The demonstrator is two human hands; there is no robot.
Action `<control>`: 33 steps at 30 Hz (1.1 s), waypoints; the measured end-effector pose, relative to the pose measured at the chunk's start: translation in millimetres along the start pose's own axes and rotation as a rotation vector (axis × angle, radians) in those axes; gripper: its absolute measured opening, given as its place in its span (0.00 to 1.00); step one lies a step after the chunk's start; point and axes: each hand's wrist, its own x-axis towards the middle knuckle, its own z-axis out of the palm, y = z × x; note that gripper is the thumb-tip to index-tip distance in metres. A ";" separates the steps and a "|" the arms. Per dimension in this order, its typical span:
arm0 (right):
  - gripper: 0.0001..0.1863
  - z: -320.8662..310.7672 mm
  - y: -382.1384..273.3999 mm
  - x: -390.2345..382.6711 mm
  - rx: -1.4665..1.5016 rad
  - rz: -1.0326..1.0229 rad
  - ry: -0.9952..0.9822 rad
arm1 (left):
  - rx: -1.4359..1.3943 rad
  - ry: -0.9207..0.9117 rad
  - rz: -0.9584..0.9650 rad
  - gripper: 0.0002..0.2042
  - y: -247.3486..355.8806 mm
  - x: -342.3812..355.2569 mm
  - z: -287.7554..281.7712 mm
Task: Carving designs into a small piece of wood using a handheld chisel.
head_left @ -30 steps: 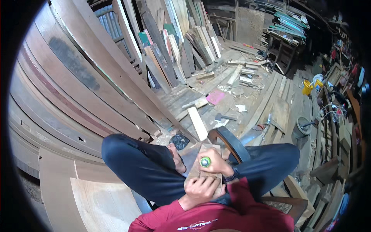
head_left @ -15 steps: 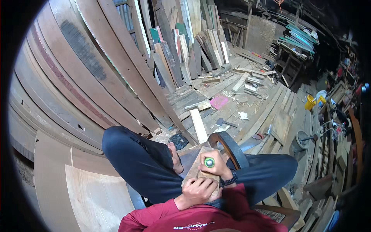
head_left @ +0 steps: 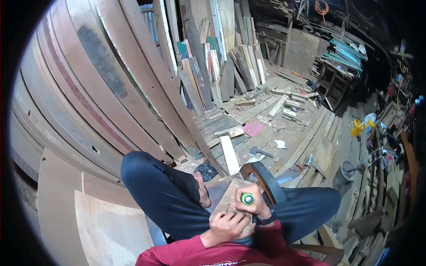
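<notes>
My right hand [head_left: 258, 206], with a dark watch at the wrist, is closed around the upright green handle [head_left: 247, 199] of a tool; its top faces me and its lower end is hidden. My left hand [head_left: 229, 225] grips the wooden board [head_left: 229, 195] just below it, fingers curled over the face. The board lies in my lap between my bent legs, a bare foot [head_left: 202, 190] beside it. A curved wooden chair part [head_left: 266, 178] is just beyond the right hand.
Tall planks [head_left: 120, 75] lean along the left, short offcuts [head_left: 208, 80] behind. Scraps, a hammer-like tool [head_left: 255, 150] and a pink sheet [head_left: 254, 129] lie on the floorboards. A bucket [head_left: 346, 173], yellow containers [head_left: 357, 128] and cluttered timber line the right; plywood [head_left: 106, 221] is at lower left.
The view has tilted up, so the surroundings sit lower in the picture. My hands, the green handle and the board appear slightly farther right and down, with both grips unchanged.
</notes>
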 end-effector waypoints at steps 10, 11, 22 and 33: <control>0.16 -0.6 -4.9 4.1 0.074 0.032 0.024 | 0.014 -0.042 -0.005 0.13 -7.0 2.2 -4.3; 0.15 -0.1 1.2 4.0 0.067 0.069 0.071 | 0.017 -0.054 -0.008 0.13 -3.3 3.8 -5.0; 0.14 9.5 22.7 3.8 -0.029 0.045 0.085 | -0.024 -0.017 0.020 0.12 -3.1 1.5 -3.9; 0.14 19.4 16.6 5.5 -0.152 0.021 0.086 | 0.003 -0.013 0.056 0.11 -7.3 -7.5 0.2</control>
